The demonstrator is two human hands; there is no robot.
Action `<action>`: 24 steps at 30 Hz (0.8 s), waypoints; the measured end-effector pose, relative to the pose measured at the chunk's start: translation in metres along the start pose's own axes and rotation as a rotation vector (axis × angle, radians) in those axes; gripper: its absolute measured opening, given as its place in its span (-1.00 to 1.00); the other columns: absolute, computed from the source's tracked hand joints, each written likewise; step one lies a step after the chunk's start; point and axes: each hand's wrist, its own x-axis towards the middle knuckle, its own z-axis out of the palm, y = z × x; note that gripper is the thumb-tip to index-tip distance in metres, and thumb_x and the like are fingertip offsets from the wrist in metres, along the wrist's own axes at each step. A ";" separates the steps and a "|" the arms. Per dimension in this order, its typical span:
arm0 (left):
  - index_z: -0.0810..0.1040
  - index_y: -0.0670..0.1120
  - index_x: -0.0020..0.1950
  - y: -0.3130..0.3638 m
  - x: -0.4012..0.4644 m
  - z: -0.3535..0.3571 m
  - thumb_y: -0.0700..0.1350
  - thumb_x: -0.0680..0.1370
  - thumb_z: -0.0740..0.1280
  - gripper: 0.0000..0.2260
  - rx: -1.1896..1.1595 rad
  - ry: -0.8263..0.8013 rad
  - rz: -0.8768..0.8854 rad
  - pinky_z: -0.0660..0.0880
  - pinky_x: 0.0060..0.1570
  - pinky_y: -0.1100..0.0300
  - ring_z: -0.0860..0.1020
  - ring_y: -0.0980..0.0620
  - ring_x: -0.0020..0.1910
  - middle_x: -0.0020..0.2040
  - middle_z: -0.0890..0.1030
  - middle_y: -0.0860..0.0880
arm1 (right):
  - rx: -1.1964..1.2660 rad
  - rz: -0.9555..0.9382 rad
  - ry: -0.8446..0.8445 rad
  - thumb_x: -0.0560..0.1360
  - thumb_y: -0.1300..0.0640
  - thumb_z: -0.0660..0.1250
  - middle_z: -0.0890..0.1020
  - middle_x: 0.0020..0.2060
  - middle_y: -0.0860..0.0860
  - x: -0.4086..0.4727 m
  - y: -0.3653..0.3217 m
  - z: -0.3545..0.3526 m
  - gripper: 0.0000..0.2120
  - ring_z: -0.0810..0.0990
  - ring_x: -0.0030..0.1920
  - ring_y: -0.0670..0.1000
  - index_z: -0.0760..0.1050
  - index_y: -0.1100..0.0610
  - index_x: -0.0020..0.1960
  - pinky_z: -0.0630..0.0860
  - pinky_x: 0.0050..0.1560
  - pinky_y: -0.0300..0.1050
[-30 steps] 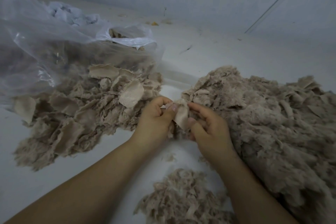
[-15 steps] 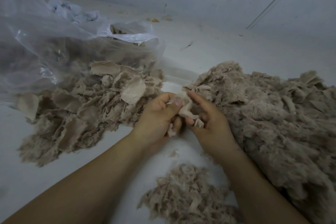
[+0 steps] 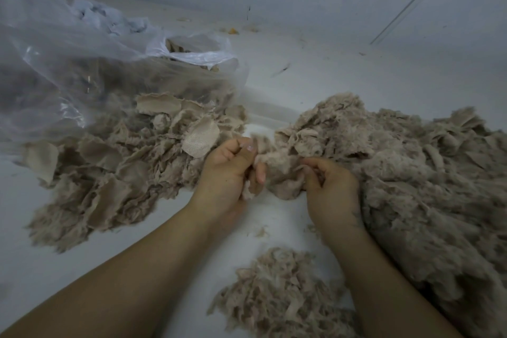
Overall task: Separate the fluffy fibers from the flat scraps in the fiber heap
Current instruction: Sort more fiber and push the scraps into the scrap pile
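Both the left hand and right hand pinch one fiber clump between them, apparently to tear fluff from scrap.

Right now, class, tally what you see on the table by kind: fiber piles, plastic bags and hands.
Fiber piles: 3, left pile, right heap, near pile
Plastic bags: 1, bag
Hands: 2, left hand, right hand, both gripping a clump
Total: 6
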 end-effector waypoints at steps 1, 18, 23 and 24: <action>0.40 -0.14 -0.21 0.002 0.001 -0.002 -0.22 0.65 0.16 -0.78 -0.024 0.019 -0.003 0.25 -0.57 0.31 0.24 0.06 -0.63 -0.49 0.46 -0.16 | 0.015 0.028 0.014 0.60 0.24 0.28 0.62 -0.23 -0.16 0.002 0.001 -0.001 -0.80 0.63 -0.18 -0.13 0.65 0.11 0.11 0.64 -0.03 -0.02; 0.60 -0.05 -0.22 -0.004 -0.001 0.002 -0.24 0.59 0.29 -0.78 0.324 0.073 0.103 0.38 -0.51 0.27 0.43 0.10 -0.53 -0.44 0.54 -0.03 | 0.400 0.043 -0.314 0.56 0.21 0.36 0.68 -0.29 0.01 -0.010 -0.024 -0.003 -0.79 0.66 -0.38 0.03 0.53 0.12 0.19 0.56 -0.37 -0.23; 0.57 -0.13 -0.19 -0.003 -0.001 0.003 -0.21 0.62 0.27 -0.81 0.235 0.135 0.029 0.36 -0.53 0.22 0.36 0.02 -0.56 -0.42 0.49 -0.16 | 0.340 -0.003 -0.351 0.45 0.08 0.51 0.69 -0.05 -0.07 -0.013 -0.026 -0.001 -0.67 0.70 -0.17 -0.03 0.50 -0.26 0.06 0.63 -0.22 -0.13; 0.56 -0.13 -0.19 -0.003 -0.001 0.004 -0.21 0.62 0.26 -0.80 0.220 0.138 0.016 0.36 -0.54 0.24 0.37 0.02 -0.57 -0.43 0.49 -0.15 | 0.344 -0.007 -0.360 0.46 0.10 0.50 0.70 -0.11 -0.08 -0.013 -0.027 -0.001 -0.70 0.69 -0.22 -0.05 0.53 -0.27 0.01 0.61 -0.26 -0.15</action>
